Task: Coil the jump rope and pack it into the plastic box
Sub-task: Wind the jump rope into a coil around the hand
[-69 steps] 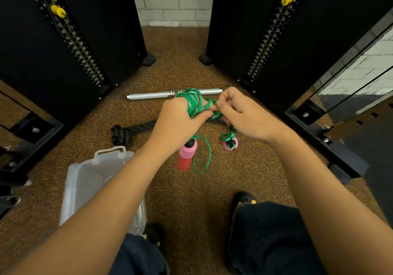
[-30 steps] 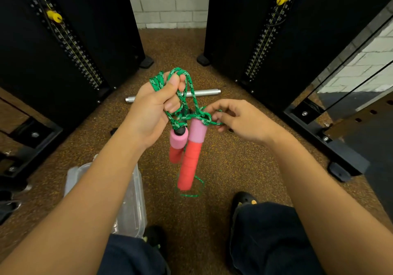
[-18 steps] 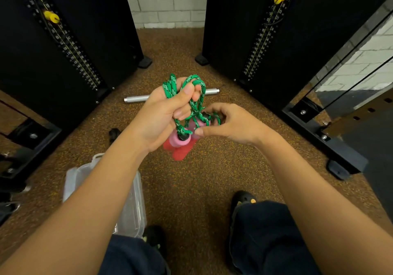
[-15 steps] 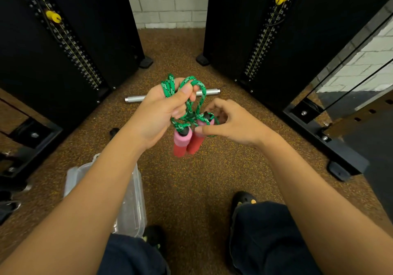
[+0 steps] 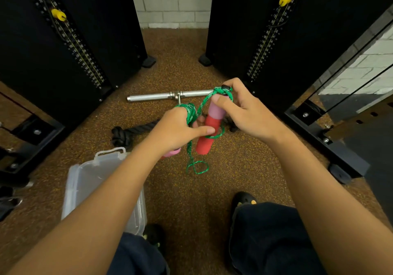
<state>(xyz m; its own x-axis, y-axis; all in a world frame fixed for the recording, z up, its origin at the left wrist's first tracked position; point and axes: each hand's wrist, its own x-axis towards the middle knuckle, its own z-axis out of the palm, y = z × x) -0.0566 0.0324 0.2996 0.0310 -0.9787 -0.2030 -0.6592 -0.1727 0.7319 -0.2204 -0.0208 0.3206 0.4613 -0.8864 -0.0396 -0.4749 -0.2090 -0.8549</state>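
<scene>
The jump rope has a green cord (image 5: pixel 191 113) and two pink-and-red foam handles. My left hand (image 5: pixel 176 130) is closed around the coiled cord, and one handle (image 5: pixel 172 153) peeks out beneath its palm. My right hand (image 5: pixel 244 113) pinches the top of the other handle (image 5: pixel 210 128), which stands nearly upright with a turn of cord over its black cap. A loose end of cord (image 5: pixel 196 166) dangles below the hands. The clear plastic box (image 5: pixel 85 179) lies open on the floor at lower left, partly hidden by my left forearm.
A steel bar handle (image 5: pixel 157 96) and a thick black rope (image 5: pixel 129 132) lie on the brown speckled floor beyond my hands. Black weight-stack towers (image 5: pixel 63 41) (image 5: pixel 276 30) stand left and right. My shoes and dark trousers (image 5: pixel 265 238) fill the bottom.
The hands have dropped lower and apart. My right hand has pulled one handle away from the other and turned it upright; the left hand's coil has sunk from above the fist to beside it.
</scene>
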